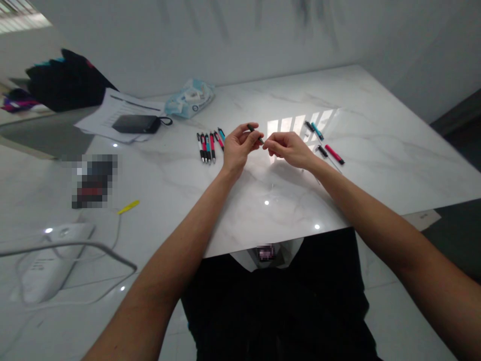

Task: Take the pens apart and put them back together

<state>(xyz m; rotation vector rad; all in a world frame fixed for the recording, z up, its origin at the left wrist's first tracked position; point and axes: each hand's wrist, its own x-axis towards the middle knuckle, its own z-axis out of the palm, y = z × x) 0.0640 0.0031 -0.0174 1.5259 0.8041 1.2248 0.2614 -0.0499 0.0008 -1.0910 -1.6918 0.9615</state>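
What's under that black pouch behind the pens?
The black pouch lies on printed papers at the marble table's back edge; the part of the sheets beneath it is covered and cannot be seen.

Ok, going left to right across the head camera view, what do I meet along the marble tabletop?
Black pouch → row of pens → left hand → dark pen → right hand → red pen

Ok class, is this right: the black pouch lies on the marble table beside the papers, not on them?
No: the head view shows the black pouch lying on top of the papers, not beside them, and the papers lie on the marble table.
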